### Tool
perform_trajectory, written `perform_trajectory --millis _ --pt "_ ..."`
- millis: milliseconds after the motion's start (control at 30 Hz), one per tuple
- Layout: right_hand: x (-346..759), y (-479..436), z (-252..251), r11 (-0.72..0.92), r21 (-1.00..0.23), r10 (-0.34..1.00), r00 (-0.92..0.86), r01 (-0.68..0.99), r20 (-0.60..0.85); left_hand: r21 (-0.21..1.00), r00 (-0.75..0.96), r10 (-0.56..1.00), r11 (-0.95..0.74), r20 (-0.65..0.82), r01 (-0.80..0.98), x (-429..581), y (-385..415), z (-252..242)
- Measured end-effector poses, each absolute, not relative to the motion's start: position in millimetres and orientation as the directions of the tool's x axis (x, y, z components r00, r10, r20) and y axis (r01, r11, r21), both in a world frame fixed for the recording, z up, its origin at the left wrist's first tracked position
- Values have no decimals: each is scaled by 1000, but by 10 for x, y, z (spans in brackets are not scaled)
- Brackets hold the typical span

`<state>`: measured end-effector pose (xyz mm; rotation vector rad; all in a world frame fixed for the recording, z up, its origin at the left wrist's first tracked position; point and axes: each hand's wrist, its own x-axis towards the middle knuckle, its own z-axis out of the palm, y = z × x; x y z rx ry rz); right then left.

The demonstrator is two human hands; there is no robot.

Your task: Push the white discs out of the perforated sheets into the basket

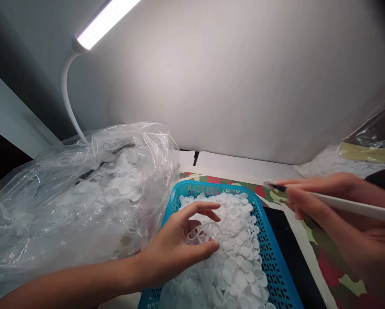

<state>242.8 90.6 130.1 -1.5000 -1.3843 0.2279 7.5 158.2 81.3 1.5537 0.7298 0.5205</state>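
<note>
A blue plastic basket point(276, 262) holds a heap of small white round discs point(240, 244). Over the heap, my left hand point(189, 240) curls round a clear plastic piece with ring-shaped openings point(200, 234), thumb and fingertips apart at the front. To the right of the basket, my right hand point(347, 219) pinches a white pen-like tool point(353, 206) with a dark tip. A small whitish piece point(267, 183) shows at that tip, somewhat blurred.
A large clear plastic bag point(83, 206) of white pieces lies left of the basket. A lamp point(105, 23) hangs above. A black flat item point(292, 253) lies on camouflage-patterned cloth point(331, 266). Another bag point(331, 161) stands at the right.
</note>
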Motion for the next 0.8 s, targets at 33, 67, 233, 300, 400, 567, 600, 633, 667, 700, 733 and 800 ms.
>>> perform_trajectory --millis 33,67,233,300,400,567,600,633,667,700,733,800 --pt "2431 924 1314 168 -787 861 301 593 410 990 695 713 -13 -90 142 78 1579 825" --pt "2429 946 1316 146 -816 895 275 560 350 991 696 712 -11 -88 136 81 1576 839" --pt "2443 1045 1260 160 -901 959 154 403 239 994 693 717 -11 -68 109 101 1566 876" --pt "2465 1063 1251 208 -904 960 101 373 263 997 681 730 -9 -48 80 106 1574 858" --pt "2480 1069 1259 253 -889 953 58 382 296 1000 673 740 -7 -10 22 103 1589 817" --pt "2416 1025 1266 264 -845 958 -22 464 287 997 638 768 -11 55 -72 88 1563 810" --pt "2386 1011 1256 252 -839 966 -76 483 246 995 635 769 -21 79 -97 84 1549 815" --pt "2353 1000 1240 245 -830 969 -148 501 197 992 635 765 -37 105 -121 79 1534 820" --pt "2316 992 1218 250 -821 962 -230 514 149 989 638 758 -56 133 -139 73 1520 824" --pt "2281 988 1193 267 -813 943 -314 518 110 986 646 748 -72 152 -149 68 1507 827" --pt "2248 988 1168 294 -810 916 -392 507 87 984 652 740 -82 165 -157 62 1498 830" --pt "2205 995 1133 323 -830 869 -490 454 70 983 660 732 -82 170 -163 53 1492 841"
